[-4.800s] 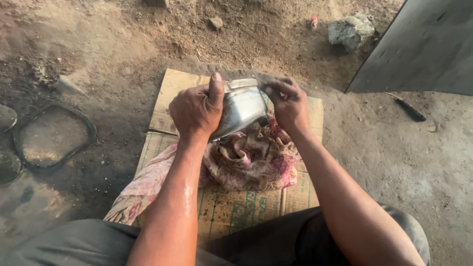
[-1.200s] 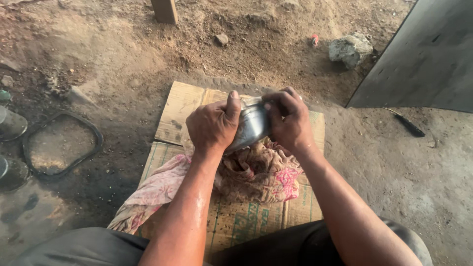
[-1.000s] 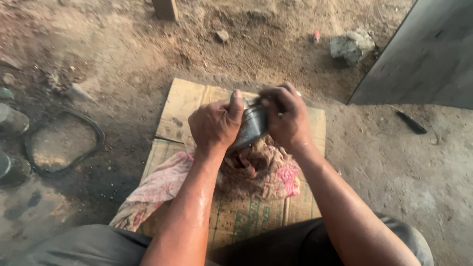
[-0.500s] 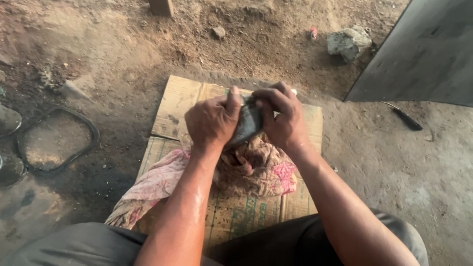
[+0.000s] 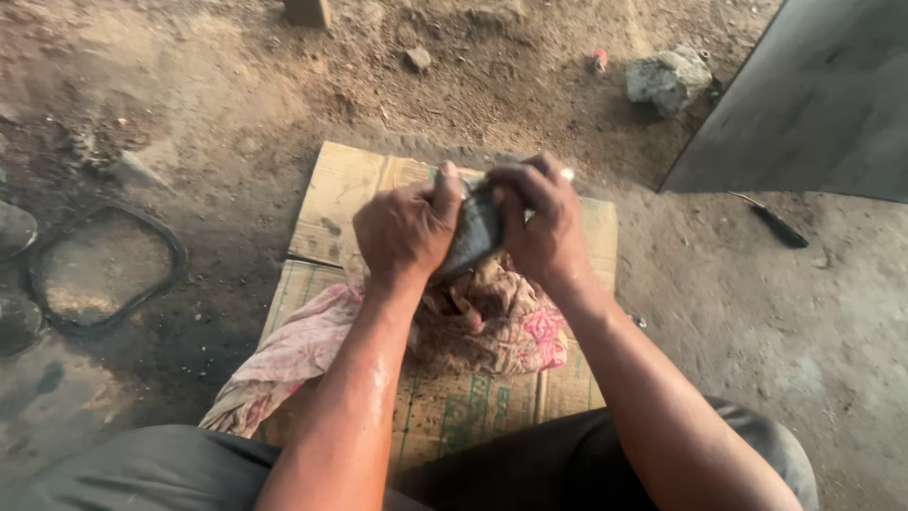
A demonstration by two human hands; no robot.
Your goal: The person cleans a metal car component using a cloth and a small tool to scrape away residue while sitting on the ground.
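A small shiny metal pot point(image 5: 478, 232) is held between both hands above a crumpled pink patterned cloth point(image 5: 492, 322). My left hand point(image 5: 402, 232) grips its left side, thumb over the rim. My right hand point(image 5: 539, 227) covers its right side and top, fingers curled over it. Most of the pot is hidden by the hands. The cloth lies on flattened cardboard point(image 5: 345, 189) spread on the dirt ground, and one end of it trails toward my left knee.
A dark rubber ring point(image 5: 104, 270) lies on the ground at left, with round metal pieces point(image 5: 14, 227) at the frame's edge. A grey stone point(image 5: 667, 76) and a dark slanted panel point(image 5: 823, 95) are at upper right. A black-handled tool point(image 5: 780, 225) lies by the panel.
Over the last seconds my right hand has closed in over the pot, hiding more of it. The pot has tilted and sits slightly lower between my hands.
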